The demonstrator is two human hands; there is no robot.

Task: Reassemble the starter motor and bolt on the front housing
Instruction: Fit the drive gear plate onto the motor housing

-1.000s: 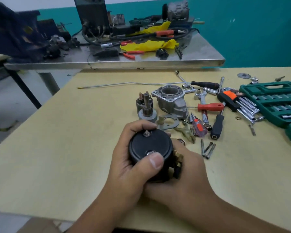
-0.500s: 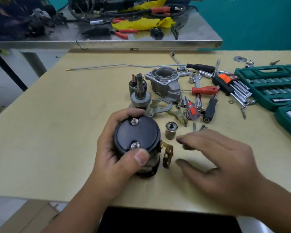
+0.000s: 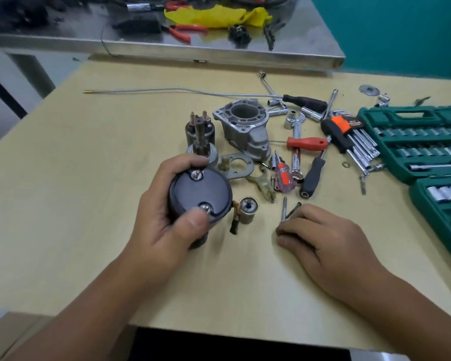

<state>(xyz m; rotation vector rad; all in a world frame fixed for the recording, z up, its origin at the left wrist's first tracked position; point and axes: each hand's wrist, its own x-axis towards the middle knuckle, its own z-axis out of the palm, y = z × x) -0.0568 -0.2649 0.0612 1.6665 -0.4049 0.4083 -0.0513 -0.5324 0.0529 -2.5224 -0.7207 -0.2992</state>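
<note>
My left hand (image 3: pixel 154 225) grips the black starter motor body (image 3: pixel 198 194) above the table, its round end cap with two screw heads facing me. A brass terminal hangs off its right side. My right hand (image 3: pixel 323 238) rests on the table to the right, fingertips and thumb pinching the near ends of two long bolts (image 3: pixel 284 208). The grey aluminium front housing (image 3: pixel 245 126) stands behind, open end up. The solenoid (image 3: pixel 198 128) and a shaft with its gear (image 3: pixel 201 144) stand left of it. A small metal cylinder (image 3: pixel 248 209) stands between my hands.
A flat plate (image 3: pixel 241 165), a fork lever (image 3: pixel 263 183), screwdrivers (image 3: pixel 307 143), hex keys (image 3: pixel 349 136) and loose sockets lie behind my right hand. An open green socket case (image 3: pixel 414 142) fills the right side. A steel bench (image 3: pixel 219 50) with pliers and yellow cloth stands beyond.
My right hand left the motor body, moved right and came down onto the long bolts. The left hand kept hold of the motor body and lifted it slightly left.
</note>
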